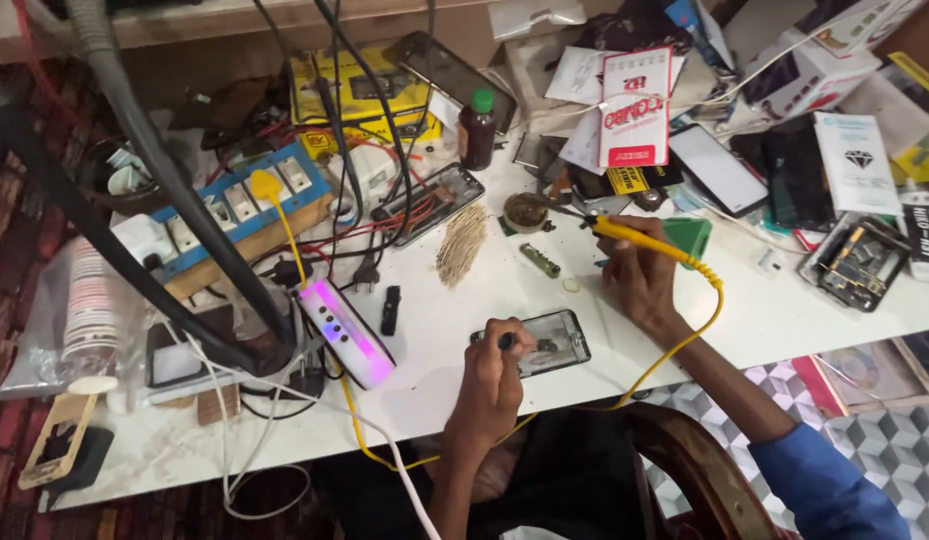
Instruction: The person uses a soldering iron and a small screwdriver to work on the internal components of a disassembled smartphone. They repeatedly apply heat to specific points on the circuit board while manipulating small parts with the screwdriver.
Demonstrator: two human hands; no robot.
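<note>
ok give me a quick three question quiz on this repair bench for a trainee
1. True or false: the right hand holds a yellow soldering iron.
2. What lies under the left hand? A) opened phone B) brown bottle C) power strip
3. Fill in: the iron's tip points at a small round ____.

Key: 1 true. 2 A. 3 tin.
</note>
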